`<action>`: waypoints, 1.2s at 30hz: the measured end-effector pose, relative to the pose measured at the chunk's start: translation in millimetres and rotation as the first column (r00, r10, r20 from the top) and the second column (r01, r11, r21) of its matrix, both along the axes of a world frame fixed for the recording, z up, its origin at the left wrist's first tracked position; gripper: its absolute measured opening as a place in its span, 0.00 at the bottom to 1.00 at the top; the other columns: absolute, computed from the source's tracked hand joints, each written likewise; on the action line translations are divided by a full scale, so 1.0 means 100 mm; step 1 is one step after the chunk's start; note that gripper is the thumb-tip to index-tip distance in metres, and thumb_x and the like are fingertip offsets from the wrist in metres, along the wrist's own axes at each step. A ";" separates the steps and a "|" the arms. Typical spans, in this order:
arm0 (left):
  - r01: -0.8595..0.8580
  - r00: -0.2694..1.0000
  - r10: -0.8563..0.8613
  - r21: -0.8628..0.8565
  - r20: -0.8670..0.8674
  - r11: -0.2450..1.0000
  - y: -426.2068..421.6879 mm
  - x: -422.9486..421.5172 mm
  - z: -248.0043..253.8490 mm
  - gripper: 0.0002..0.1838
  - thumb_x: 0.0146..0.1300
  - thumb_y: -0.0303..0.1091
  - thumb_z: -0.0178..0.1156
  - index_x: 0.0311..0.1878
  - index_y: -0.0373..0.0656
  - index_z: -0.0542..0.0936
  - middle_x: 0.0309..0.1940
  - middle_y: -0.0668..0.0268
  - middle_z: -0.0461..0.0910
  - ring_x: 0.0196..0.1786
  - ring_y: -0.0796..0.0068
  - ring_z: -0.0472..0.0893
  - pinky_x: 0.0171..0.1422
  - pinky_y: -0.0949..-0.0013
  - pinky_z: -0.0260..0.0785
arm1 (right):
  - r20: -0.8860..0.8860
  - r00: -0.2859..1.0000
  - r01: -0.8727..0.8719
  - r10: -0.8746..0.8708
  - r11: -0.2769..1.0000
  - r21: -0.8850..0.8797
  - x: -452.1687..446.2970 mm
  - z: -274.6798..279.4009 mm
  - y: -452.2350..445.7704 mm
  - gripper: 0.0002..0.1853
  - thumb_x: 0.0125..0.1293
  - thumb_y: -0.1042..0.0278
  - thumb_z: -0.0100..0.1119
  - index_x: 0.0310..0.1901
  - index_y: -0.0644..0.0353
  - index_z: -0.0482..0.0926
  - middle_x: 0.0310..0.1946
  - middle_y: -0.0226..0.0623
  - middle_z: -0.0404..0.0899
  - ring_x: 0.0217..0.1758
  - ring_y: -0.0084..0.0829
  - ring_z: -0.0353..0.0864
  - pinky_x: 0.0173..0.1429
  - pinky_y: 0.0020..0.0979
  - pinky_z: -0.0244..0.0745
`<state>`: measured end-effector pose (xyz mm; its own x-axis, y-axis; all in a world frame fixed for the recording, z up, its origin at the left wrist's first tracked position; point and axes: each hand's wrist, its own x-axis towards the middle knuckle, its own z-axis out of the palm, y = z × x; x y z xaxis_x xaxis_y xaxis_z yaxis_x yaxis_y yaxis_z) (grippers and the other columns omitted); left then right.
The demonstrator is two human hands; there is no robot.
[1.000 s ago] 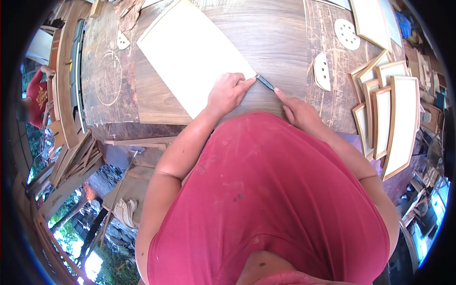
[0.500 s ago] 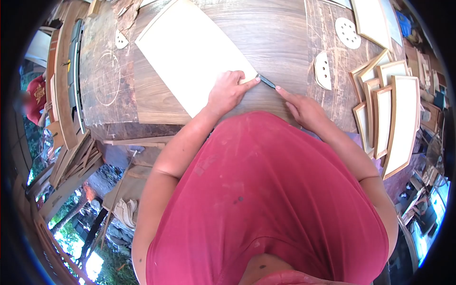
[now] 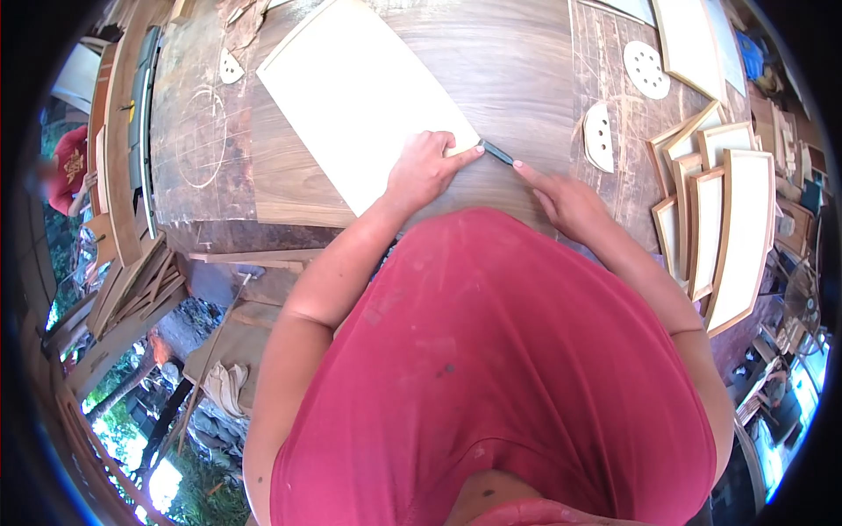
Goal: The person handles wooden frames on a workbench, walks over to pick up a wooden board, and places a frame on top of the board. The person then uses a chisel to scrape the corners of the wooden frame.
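Observation:
A pale cream panel with a thin wooden edge (image 3: 373, 96) lies slanted on the wood-grain board. My left hand (image 3: 425, 171) is closed over its lower right edge, and one digit stretches to the panel's corner. Against that corner is the tip of a slim dark tool (image 3: 498, 153), which looks like a utility knife. My right hand (image 3: 568, 200) holds the tool's rear end, its index finger pointing along the handle and the other fingers curled underneath, partly hidden.
The wood-grain board (image 3: 517, 61) lies on a worn workbench (image 3: 197, 197). Perforated sanding discs (image 3: 647, 70) lie at the right, beside a stack of framed panels (image 3: 741, 232). Long boards (image 3: 118, 175) stand at the left, with another person (image 3: 70, 171) beyond them.
The view has shifted slightly. Both hands, the tool and the panel keep nearly the same positions relative to each other.

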<state>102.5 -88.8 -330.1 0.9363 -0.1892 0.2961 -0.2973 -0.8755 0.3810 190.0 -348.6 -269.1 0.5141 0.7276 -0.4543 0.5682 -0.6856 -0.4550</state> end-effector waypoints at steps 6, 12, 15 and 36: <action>-0.005 1.000 0.005 0.007 -0.004 1.000 0.00 -0.01 -0.03 0.23 0.59 0.27 0.63 0.54 0.68 0.84 0.38 0.67 0.74 0.41 0.68 0.75 0.49 0.63 0.67 | 0.000 1.000 -0.006 0.006 1.000 -0.020 0.03 0.04 0.03 0.26 0.75 0.63 0.47 0.73 0.30 0.62 0.36 0.44 0.80 0.36 0.43 0.81 0.44 0.44 0.78; -0.017 1.000 0.017 -0.029 0.007 0.999 0.00 0.00 -0.04 0.23 0.59 0.27 0.63 0.54 0.68 0.84 0.38 0.67 0.74 0.41 0.67 0.75 0.49 0.62 0.68 | 0.000 1.000 -0.013 0.013 1.000 0.010 0.05 0.02 0.05 0.26 0.75 0.63 0.48 0.72 0.31 0.63 0.35 0.44 0.80 0.37 0.45 0.81 0.44 0.44 0.77; -0.022 1.000 0.022 -0.035 0.000 0.999 0.01 0.00 -0.05 0.24 0.58 0.26 0.63 0.54 0.68 0.83 0.37 0.67 0.74 0.41 0.67 0.75 0.50 0.62 0.69 | -0.017 1.000 -0.026 0.025 0.999 -0.034 0.05 0.00 0.04 0.27 0.75 0.64 0.48 0.72 0.31 0.63 0.36 0.45 0.80 0.38 0.46 0.81 0.44 0.44 0.77; -0.025 0.997 0.031 -0.095 0.069 0.995 0.03 -0.04 -0.07 0.21 0.56 0.27 0.66 0.52 0.64 0.84 0.38 0.71 0.77 0.39 0.70 0.77 0.46 0.64 0.69 | 0.019 1.000 -0.011 0.009 0.993 0.116 -0.02 -0.04 0.08 0.25 0.75 0.61 0.46 0.72 0.34 0.64 0.35 0.45 0.81 0.39 0.46 0.81 0.43 0.45 0.78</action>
